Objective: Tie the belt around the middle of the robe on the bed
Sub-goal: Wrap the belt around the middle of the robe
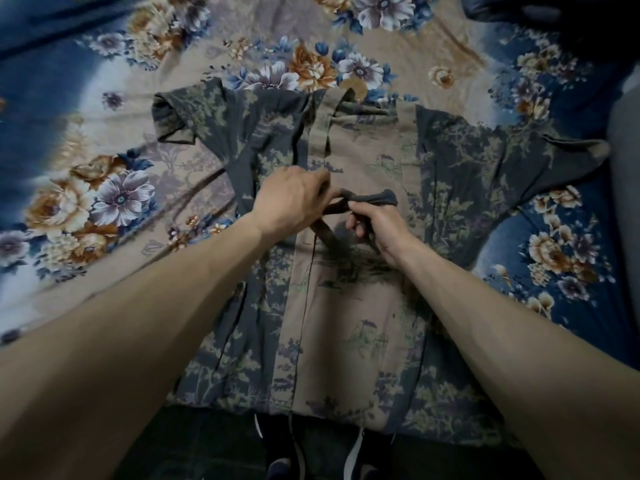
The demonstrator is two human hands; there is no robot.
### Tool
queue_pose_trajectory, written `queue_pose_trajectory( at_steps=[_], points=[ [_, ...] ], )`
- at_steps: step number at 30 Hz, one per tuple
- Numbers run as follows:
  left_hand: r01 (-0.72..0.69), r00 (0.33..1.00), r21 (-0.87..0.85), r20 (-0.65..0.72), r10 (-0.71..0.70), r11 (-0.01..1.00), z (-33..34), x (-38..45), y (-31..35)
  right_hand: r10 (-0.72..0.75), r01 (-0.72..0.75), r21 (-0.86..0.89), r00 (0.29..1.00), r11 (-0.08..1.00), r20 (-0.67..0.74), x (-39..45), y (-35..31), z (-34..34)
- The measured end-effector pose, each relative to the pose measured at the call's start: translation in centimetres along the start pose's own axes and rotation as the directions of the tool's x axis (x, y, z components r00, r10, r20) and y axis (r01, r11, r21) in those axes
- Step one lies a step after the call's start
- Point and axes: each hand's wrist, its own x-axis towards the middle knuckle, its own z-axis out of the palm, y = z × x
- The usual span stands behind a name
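Observation:
A short-sleeved robe in grey and tan with a tree print lies flat on the bed, collar away from me. Its dark grey belt crosses at the waist, where a loop sticks out to the right. My left hand pinches one strand of the belt at the crossing. My right hand grips the base of the loop, fingers curled around the fabric. A tan strand hangs down between both hands. Another part of the belt runs off to the left under my left hand.
The bed is covered by a floral sheet in blue, beige and brown. A dark blue pillow or blanket lies at the far right corner. The bed's near edge is at the bottom, with my shoes on a dark floor.

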Motion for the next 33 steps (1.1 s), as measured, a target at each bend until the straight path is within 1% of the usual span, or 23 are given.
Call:
queue_pose_trajectory(
  at_steps=[2,3,4,6,8,11,13,14,16,17,18,19,20,22,23,24,25,26,27,28,29,31,33],
  points=[
    [0.136,0.99,-0.082,-0.034,-0.139,0.987,-0.4,-0.5,-0.1,0.022,-0.022,0.04,1.0,0.999,0.004,0.1,-0.2,-0.3],
    [0.167,0.986,-0.154,0.012,-0.167,0.974,-0.4,-0.8,0.0,0.04,-0.041,0.082,0.999,0.996,0.008,0.0,-0.4,-0.3],
    [0.168,0.983,-0.231,0.106,-0.147,0.958,-0.3,-1.0,0.3,0.064,-0.064,0.136,0.998,0.989,0.008,-0.1,-0.6,-0.4],
    [0.112,0.944,-0.32,0.331,0.0,0.941,0.1,-1.6,1.2,0.099,-0.102,0.249,0.995,0.963,0.024,-0.2,-1.0,-0.5],
    [0.058,0.897,-0.295,0.434,0.08,0.954,0.8,-2.4,2.1,0.113,-0.12,0.29,0.993,0.949,0.04,-0.5,-1.4,-0.7],
    [0.113,0.92,-0.196,0.391,-0.028,0.974,2.1,-3.0,3.6,0.068,-0.08,0.225,0.996,0.971,0.063,-0.9,-1.8,-1.2],
    [0.271,0.925,-0.154,0.315,-0.212,0.95,3.0,-3.0,4.4,-0.001,-0.014,0.151,0.996,0.988,0.094,-1.0,-2.0,-1.5],
    [0.4,0.89,-0.172,0.308,-0.337,0.9,3.3,-2.7,4.7,-0.016,0.0,0.135,0.993,0.991,0.115,-1.1,-2.0,-1.8],
    [0.675,0.727,-0.251,0.385,-0.569,0.693,3.8,-1.9,5.1,0.0,-0.016,0.11,0.989,0.994,0.149,-1.2,-1.9,-2.3],
    [0.758,0.648,-0.273,0.418,-0.637,0.592,3.9,-1.5,5.3,0.012,-0.028,0.095,0.987,0.995,0.157,-1.2,-1.8,-2.5],
    [0.794,0.607,-0.288,0.411,-0.68,0.535,3.9,-1.2,5.5,0.018,-0.032,0.088,0.986,0.996,0.163,-1.2,-1.7,-2.5],
    [0.786,0.618,-0.301,0.362,-0.698,0.539,3.8,-1.0,5.8,0.013,-0.029,0.093,0.986,0.995,0.166,-1.1,-1.5,-2.6],
    [0.737,0.675,-0.307,0.286,-0.68,0.603,3.5,-1.0,6.0,0.003,-0.021,0.103,0.986,0.994,0.167,-1.0,-1.4,-2.6],
    [0.532,0.846,-0.275,0.137,-0.516,0.801,3.4,-1.1,6.0,-0.022,0.006,0.099,0.987,0.995,0.162,-0.7,-1.2,-2.7],
    [0.425,0.905,-0.225,0.113,-0.41,0.877,3.4,-1.1,5.7,-0.038,0.028,0.067,0.988,0.997,0.151,-0.6,-1.2,-2.8],
    [0.345,0.936,-0.17,0.131,-0.326,0.923,3.5,-1.0,5.4,-0.062,0.063,-0.004,0.99,0.998,0.128,-0.6,-1.2,-2.9],
    [0.311,0.942,-0.144,0.178,-0.284,0.94,3.6,-0.7,5.3,-0.097,0.107,-0.111,0.991,0.988,0.095,-0.6,-1.2,-3.0],
    [0.335,0.923,-0.169,0.255,-0.287,0.927,3.6,-0.3,5.2,-0.135,0.145,-0.23,0.989,0.962,0.059,-0.6,-1.3,-3.0],
    [0.401,0.885,-0.242,0.35,-0.306,0.884,3.4,0.1,5.3,-0.169,0.165,-0.336,0.985,0.927,0.019,-0.6,-1.3,-3.1],
    [0.489,0.838,-0.346,0.442,-0.32,0.801,3.3,0.5,5.5,-0.193,0.167,-0.42,0.981,0.892,-0.022,-0.7,-1.4,-3.2],
    [0.583,0.785,-0.455,0.528,-0.323,0.673,3.1,0.8,5.8,-0.213,0.16,-0.475,0.975,0.865,-0.058,-0.8,-1.5,-3.2],
    [0.739,0.673,-0.596,0.677,-0.297,0.316,2.7,1.2,6.5,-0.229,0.145,-0.518,0.968,0.843,-0.101,-1.0,-1.5,-3.3],
    [0.799,0.569,-0.599,0.781,-0.258,-0.048,2.3,1.4,7.1,-0.213,0.13,-0.507,0.971,0.852,-0.108,-1.1,-1.4,-3.5]
  ],
)
